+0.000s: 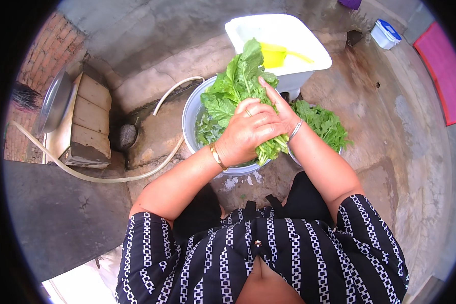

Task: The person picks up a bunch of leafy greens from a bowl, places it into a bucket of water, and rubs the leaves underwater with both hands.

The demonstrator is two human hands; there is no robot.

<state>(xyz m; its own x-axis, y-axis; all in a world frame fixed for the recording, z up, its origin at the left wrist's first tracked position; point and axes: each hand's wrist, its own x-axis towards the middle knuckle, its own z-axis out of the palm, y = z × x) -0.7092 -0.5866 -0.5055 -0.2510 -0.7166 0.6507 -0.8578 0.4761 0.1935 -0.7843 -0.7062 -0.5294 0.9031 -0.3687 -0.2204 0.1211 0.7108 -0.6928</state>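
Observation:
A bunch of leafy greens (pixel 238 81) is gripped between both my hands over a round pale basin (pixel 189 121). My left hand (pixel 249 130) is closed over the front of the bunch, near its stems. My right hand (pixel 282 109) presses against the right side, its fingers partly hidden by the left hand and the leaves. The leaf tips point up and away from me, and the cut stems stick out below my hands. Water and more loose leaves (pixel 207 127) show in the basin's left part.
Another container of greens (pixel 321 124) sits right of the basin. Behind stands a white tub (pixel 309 43) holding a yellow dipper (pixel 274 55). A pale hose (pixel 129 178) curves along the left floor by a tiled block (pixel 91 119). A blue-lidded box (pixel 385 34) lies far right.

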